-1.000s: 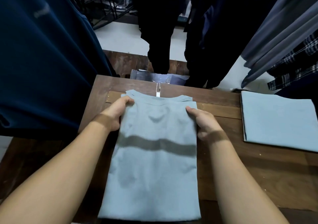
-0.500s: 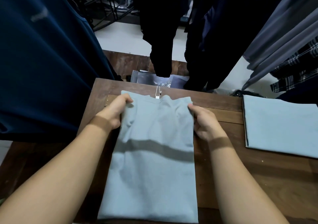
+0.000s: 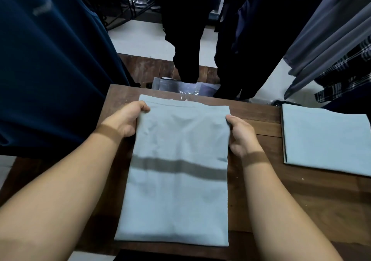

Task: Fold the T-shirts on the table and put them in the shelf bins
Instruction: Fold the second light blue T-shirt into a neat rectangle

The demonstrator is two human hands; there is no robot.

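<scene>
My left hand (image 3: 126,120) pinches the light blue T-shirt (image 3: 176,190) at its 10 o'clock edge. My right hand (image 3: 241,136) curls onto its 2 o'clock edge. The shirt lies flat between them, its length running toward 6 o'clock on the wooden table (image 3: 261,200). At 3 o'clock, apart, lies a folded shirt (image 3: 325,138).

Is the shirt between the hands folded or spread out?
Partly folded: the T-shirt lies as a long narrow panel with no sleeves showing. The left hand and right hand grip its far corners.
</scene>
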